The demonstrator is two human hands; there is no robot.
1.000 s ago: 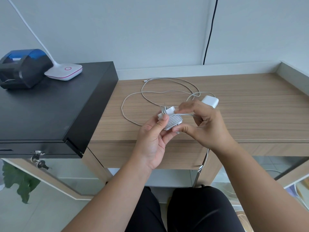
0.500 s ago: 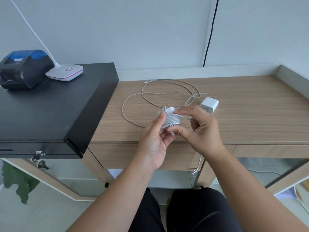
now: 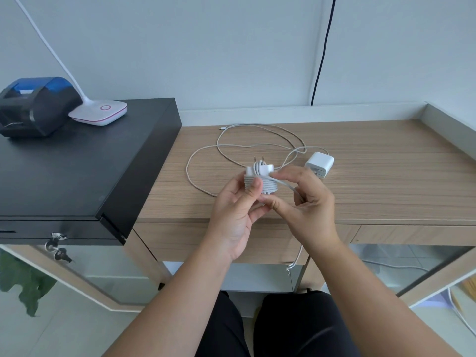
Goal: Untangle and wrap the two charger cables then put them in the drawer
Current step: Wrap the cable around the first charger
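White wrapped charger (image 3: pixel 260 181) held prongs-up; second charger (image 3: pixel 319 164) and loose cable (image 3: pixel 206 153) lie on desk.

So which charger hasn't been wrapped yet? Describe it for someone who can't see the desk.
Find the wooden desk beside the black cash box. Just beyond the right hand a white square charger lies flat on the wood, its cable sprawled in loose loops. The other charger, held in both hands, has cable coiled tightly around it and its prongs pointing up.
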